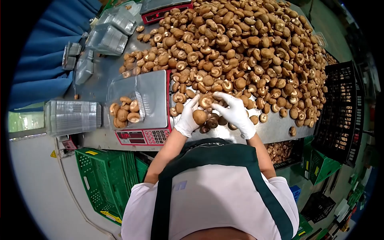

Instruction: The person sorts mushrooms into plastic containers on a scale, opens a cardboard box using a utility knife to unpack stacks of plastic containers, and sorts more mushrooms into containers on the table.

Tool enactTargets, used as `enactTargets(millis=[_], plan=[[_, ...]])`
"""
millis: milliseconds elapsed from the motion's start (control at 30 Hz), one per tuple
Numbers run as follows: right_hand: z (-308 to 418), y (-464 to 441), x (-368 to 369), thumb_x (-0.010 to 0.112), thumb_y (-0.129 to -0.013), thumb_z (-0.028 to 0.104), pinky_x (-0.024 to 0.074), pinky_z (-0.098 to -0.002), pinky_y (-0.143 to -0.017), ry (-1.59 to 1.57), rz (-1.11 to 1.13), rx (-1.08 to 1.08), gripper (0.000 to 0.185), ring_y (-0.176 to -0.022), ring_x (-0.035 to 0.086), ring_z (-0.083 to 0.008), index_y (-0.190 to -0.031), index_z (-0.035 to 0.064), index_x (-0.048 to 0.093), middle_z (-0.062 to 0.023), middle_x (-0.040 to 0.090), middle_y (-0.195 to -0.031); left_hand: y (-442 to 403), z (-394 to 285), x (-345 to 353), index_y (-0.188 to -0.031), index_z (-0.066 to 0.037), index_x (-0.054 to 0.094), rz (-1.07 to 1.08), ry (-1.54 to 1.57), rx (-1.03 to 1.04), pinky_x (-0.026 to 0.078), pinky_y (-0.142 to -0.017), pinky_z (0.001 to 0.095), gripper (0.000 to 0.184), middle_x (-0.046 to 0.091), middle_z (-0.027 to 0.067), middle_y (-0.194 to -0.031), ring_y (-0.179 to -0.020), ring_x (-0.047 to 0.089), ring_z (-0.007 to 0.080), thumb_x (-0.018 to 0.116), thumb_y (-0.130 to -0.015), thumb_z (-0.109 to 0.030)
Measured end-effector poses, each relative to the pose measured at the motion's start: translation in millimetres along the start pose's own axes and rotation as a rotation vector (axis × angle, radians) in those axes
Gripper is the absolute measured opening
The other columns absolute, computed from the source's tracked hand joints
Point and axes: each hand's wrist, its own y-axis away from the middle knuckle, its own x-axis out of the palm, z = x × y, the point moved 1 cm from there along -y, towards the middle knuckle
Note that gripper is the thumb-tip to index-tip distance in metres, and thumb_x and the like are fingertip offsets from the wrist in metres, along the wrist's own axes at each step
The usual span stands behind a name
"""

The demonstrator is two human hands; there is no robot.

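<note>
My left hand (188, 120), in a white glove, is curled round a brown shiitake mushroom (199, 117) at its palm side. Between both hands a second shiitake, pale underside up (206, 101), is held at the fingertips. My right hand (234, 113), gloved too, has its fingertips closed at the edge of that second mushroom. Darker mushrooms (212, 121) lie just below, partly hidden by the hands. To the left, a clear plastic tray (140, 109) holding several shiitakes sits on a red-framed scale (157, 96).
A large heap of shiitakes (240, 44) covers the metal table (264, 131). Stacked clear trays (74, 117) stand at the left, more trays (107, 39) behind. Another scale (166, 13) is at the back. A black crate (338, 112) borders the right; green crates (106, 176) stand lower left.
</note>
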Motion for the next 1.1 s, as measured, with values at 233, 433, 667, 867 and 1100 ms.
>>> enactTargets(millis=[233,433,667,867,1100], plan=[[-19.6,9.3,-12.4,0.066,-0.078,0.024,0.0497,-0.0325,-0.077,0.094,-0.078,0.081,0.032,-0.089,0.063,-0.0288,-0.105,0.0064,0.062,-0.0167,0.064,-0.097,0.1,3.5,0.8,-0.111,-0.007,0.051,0.090,0.109,-0.104,0.045,-0.062,0.0291,0.038,0.055,0.0063,-0.089,-0.071,0.048,0.0180,0.032,-0.095,-0.037],[-10.6,10.0,-6.4,0.069,-0.075,0.026,0.0486,-0.0325,-0.080,-0.021,-0.032,0.117,0.040,-0.089,0.063,-0.0285,-0.109,0.0069,0.061,-0.0171,0.064,-0.098,-3.9,12.7,-4.0,-0.095,-0.003,0.051,0.222,0.159,-0.217,0.045,-0.064,0.0381,0.040,0.051,0.0059,-0.071,-0.069,0.051,0.0222,0.031,-0.095,-0.038],[5.8,19.5,17.6,0.072,-0.072,0.016,0.0473,-0.0307,-0.084,-0.267,0.068,0.085,0.058,-0.098,0.059,-0.0189,-0.124,0.0055,0.050,-0.0138,0.059,-0.113,13.0,31.5,6.0,-0.118,-0.006,0.048,0.146,-0.012,-0.112,0.052,-0.079,0.0372,0.046,0.058,0.0116,-0.103,-0.090,0.060,0.0238,0.030,-0.096,-0.042],[22.2,26.3,23.5,0.065,-0.078,0.009,0.0443,-0.0281,-0.087,-0.432,-0.005,0.208,0.057,-0.103,0.055,-0.0186,-0.129,0.0000,0.042,-0.0133,0.053,-0.121,43.8,11.1,-11.3,-0.108,-0.004,0.052,-0.040,-0.036,-0.138,0.048,-0.086,0.0423,0.040,0.059,0.0121,-0.102,-0.098,0.058,0.0252,0.043,-0.092,-0.039],[56.2,2.0,56.6,0.066,-0.077,0.011,0.0467,-0.0231,-0.073,-0.310,0.000,0.129,0.055,-0.082,0.056,-0.0109,-0.128,0.0067,0.047,-0.0089,0.059,-0.104,118.9,-33.4,-49.5,-0.109,0.000,0.052,0.109,0.065,0.108,0.037,-0.099,0.0487,0.025,0.052,0.0169,-0.118,-0.115,0.048,0.0295,0.047,-0.089,-0.013]])
